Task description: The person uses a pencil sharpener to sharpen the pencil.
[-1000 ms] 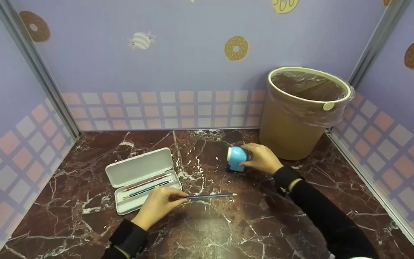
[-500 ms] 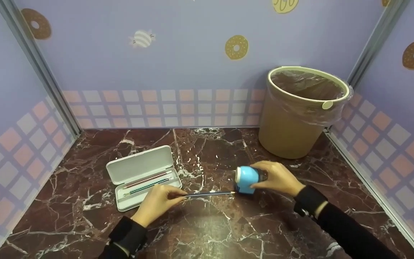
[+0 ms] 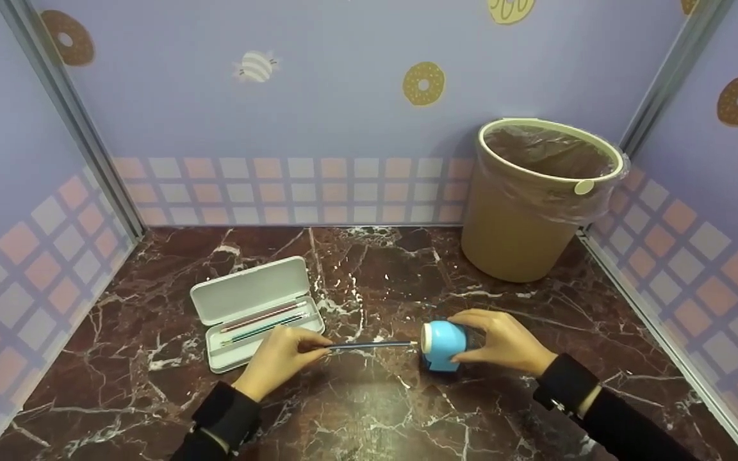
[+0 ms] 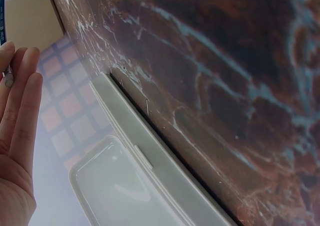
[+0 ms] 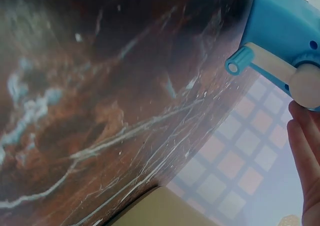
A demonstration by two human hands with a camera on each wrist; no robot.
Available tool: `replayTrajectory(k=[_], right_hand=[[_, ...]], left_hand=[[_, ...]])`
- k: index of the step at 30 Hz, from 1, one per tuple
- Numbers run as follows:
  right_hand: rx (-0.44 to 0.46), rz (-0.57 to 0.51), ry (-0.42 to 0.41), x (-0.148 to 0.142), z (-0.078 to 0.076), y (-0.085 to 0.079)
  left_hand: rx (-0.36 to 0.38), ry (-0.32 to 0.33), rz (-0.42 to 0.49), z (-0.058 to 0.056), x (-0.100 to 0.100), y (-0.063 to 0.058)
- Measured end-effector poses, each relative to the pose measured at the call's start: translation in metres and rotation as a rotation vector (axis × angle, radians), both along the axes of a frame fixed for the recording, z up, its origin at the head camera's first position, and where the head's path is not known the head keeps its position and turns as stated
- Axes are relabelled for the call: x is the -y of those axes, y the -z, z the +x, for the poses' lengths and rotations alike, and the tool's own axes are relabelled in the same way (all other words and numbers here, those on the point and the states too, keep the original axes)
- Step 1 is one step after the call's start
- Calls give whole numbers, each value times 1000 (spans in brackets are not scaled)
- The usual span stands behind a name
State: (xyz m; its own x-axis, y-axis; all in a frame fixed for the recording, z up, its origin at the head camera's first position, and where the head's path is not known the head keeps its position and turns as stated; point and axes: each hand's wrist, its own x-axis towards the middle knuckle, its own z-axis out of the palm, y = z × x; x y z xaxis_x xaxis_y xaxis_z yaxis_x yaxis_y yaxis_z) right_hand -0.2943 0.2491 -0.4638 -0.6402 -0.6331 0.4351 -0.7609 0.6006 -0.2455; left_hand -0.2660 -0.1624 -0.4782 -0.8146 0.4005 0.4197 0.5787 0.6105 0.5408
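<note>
My left hand (image 3: pixel 282 355) pinches a dark blue pencil (image 3: pixel 372 345) near its blunt end, and the sharpened tip points right. In the left wrist view that blunt end shows between thumb and fingers. My right hand (image 3: pixel 503 339) grips a blue crank pencil sharpener (image 3: pixel 444 346) from its right side, with thumb and fingers spread around it. The sharpener's white-rimmed front faces the pencil tip, only a small gap away. Its white crank arm (image 5: pixel 272 61) with a blue knob shows in the right wrist view. Behind my left hand lies a white pencil case (image 3: pixel 250 291) with its lid raised.
Inside the case lie a red pencil (image 3: pixel 263 317) and a green one (image 3: pixel 260 328). A beige trash bin (image 3: pixel 516 230) with a plastic liner stands at the back right. Patterned walls (image 3: pixel 343 115) enclose the dark marble table (image 3: pixel 369 416) at the back and sides.
My right hand has brought the sharpener toward me and slightly right, from behind the pencil to just beyond its tip. My left hand and the pencil have barely moved.
</note>
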Motion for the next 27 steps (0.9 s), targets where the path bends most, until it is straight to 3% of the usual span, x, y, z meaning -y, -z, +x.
replayTrajectory(k=[14, 27], right_hand=[[-48, -5, -43, 6, 9, 10], [-3, -19, -39, 7, 11, 12]], left_hand=[[-12, 28, -21, 1, -1, 0], [24, 40, -42, 2, -4, -1]])
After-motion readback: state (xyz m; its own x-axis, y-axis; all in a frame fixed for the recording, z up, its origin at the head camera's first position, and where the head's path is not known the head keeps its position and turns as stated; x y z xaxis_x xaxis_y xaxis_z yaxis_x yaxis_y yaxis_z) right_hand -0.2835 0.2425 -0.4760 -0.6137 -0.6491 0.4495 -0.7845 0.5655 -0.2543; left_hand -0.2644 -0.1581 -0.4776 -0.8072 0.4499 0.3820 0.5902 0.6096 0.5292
